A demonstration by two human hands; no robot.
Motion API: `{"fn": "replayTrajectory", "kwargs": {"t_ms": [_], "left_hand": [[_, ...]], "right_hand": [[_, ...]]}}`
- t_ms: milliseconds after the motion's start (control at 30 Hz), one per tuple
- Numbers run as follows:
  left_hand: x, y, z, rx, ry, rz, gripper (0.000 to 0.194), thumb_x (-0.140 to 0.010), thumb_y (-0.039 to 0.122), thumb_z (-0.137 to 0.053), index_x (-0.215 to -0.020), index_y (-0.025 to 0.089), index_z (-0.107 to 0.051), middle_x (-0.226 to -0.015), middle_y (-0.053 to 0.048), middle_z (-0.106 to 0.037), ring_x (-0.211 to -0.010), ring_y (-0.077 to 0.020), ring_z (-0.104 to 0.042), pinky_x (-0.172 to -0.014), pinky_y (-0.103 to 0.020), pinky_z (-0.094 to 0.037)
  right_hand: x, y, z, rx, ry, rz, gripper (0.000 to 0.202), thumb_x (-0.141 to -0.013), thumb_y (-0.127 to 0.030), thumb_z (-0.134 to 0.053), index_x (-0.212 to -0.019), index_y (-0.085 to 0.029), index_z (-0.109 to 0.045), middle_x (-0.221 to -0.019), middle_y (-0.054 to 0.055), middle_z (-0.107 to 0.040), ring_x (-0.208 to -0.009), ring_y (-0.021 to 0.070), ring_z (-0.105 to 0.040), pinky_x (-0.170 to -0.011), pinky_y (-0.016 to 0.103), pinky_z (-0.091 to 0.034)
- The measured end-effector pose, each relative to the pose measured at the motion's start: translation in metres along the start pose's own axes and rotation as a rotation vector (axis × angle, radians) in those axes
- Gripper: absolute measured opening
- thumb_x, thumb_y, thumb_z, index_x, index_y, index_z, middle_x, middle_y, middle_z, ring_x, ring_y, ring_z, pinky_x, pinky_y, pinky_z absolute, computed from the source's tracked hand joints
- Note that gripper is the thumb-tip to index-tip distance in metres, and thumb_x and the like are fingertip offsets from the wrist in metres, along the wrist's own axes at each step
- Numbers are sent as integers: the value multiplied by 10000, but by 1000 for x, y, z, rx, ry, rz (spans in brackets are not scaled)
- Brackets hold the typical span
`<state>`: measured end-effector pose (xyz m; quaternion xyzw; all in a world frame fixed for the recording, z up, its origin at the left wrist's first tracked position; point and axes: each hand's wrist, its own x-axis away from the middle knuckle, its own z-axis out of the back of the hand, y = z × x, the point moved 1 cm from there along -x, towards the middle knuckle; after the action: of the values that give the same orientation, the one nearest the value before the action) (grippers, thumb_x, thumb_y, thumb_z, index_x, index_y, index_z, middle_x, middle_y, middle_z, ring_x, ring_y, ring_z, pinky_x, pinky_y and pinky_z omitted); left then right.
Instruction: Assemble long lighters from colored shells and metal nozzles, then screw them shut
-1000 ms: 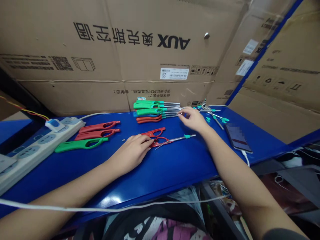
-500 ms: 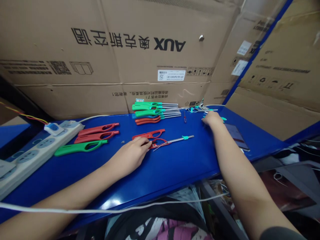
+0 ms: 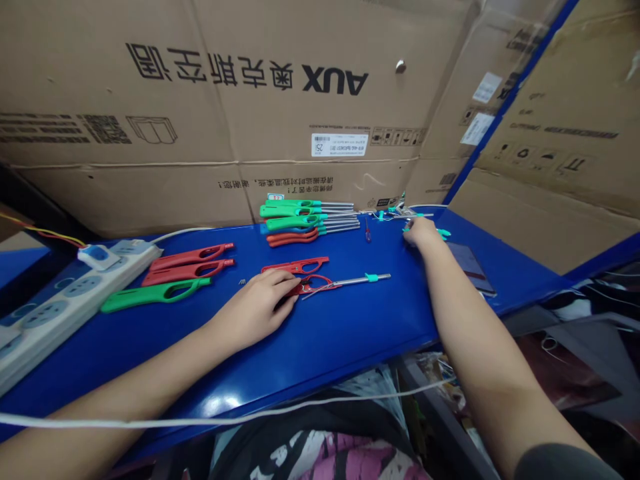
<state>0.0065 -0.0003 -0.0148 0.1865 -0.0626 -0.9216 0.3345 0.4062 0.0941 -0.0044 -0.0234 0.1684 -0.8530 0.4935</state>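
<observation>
My left hand (image 3: 260, 301) lies on the blue table with its fingers curled onto the handle of an opened red lighter (image 3: 354, 281). Its long metal tube points right and carries a turquoise sleeve (image 3: 371, 277); a thin wire sticks out near the handle. Just behind lies a loose red handle shell (image 3: 310, 265), partly covered by my fingers. My right hand (image 3: 421, 231) reaches to the back right, fingers drawn together among small turquoise and metal parts (image 3: 397, 213). What its fingertips hold is hidden.
Stacked lighters (image 3: 295, 222) lie at the back beside a small screwdriver (image 3: 368, 231). Red handle shells (image 3: 183, 269) and a green one (image 3: 145, 297) lie left, near a power strip (image 3: 75, 293). Small screws (image 3: 243, 281) and a dark flat device (image 3: 469, 267) are also there. Cardboard (image 3: 225, 133) stands behind.
The view has shifted slightly. My left hand stays on the red lighter, its fingers lying a little further over the handle. My right hand remains at the small parts.
</observation>
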Motion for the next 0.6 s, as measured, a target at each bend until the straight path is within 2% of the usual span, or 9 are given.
{"fn": "replayTrajectory", "kwargs": {"t_ms": [67,167,300,400,467,533,600], "left_hand": [[0,-1,0,-5,1,-8,316,-966,230,-492,-1208,181,-690,-1206,-126,-689,-1131,-287,-640,-995,-479,-530],[-1,-1,0,0,-8,-15,318,-967,227,-496,-1221,176,-681,-1232,-126,-680,-1140,-284,-636,-999,-469,-528],[-1,-1,0,13,-2,-21,319,-987,269,-491,-1218,166,-684,-1233,-127,-678,-1142,-283,-630,-999,-471,-525],[-2,-2,-1,32,30,-19,304,-1005,298,-481,-1165,179,-710,-1179,-114,-696,-1104,-262,-640,-990,-451,-527],[-2,-3,-1,32,54,-23,294,-1011,297,-475,-1127,192,-724,-1154,-105,-702,-1092,-249,-639,-982,-431,-527],[-2,-4,0,13,75,-25,294,-1013,295,-472,-1127,195,-723,-1168,-104,-698,-1104,-250,-628,-980,-428,-522],[-3,-5,1,-8,85,-10,309,-1014,314,-474,-1178,190,-705,-1208,-108,-688,-1132,-260,-612,-994,-442,-512]], "right_hand": [[3,-4,2,-47,-63,-22,172,-755,-30,-640,-882,-119,-715,-798,127,-675,-786,249,-686,-752,349,-562],[12,-15,9,-162,-162,17,145,-851,-113,-610,-956,-106,-711,-768,103,-665,-673,189,-642,-669,315,-555],[33,-34,19,-406,-338,284,219,-954,-291,-561,-1074,-164,-694,-796,31,-643,-629,97,-567,-582,209,-510],[49,-47,19,-628,-636,570,302,-920,-406,-611,-1065,-154,-691,-707,-7,-579,-567,83,-497,-489,195,-438],[58,-54,15,-624,-781,642,359,-863,-456,-673,-1049,-149,-681,-684,-23,-564,-535,73,-464,-451,190,-385],[64,-59,8,-566,-846,645,374,-818,-446,-715,-1036,-148,-656,-683,-31,-571,-508,59,-440,-432,185,-339],[66,-63,1,-511,-853,647,352,-795,-407,-732,-1005,-148,-620,-666,-39,-574,-489,52,-421,-436,186,-325]]}}
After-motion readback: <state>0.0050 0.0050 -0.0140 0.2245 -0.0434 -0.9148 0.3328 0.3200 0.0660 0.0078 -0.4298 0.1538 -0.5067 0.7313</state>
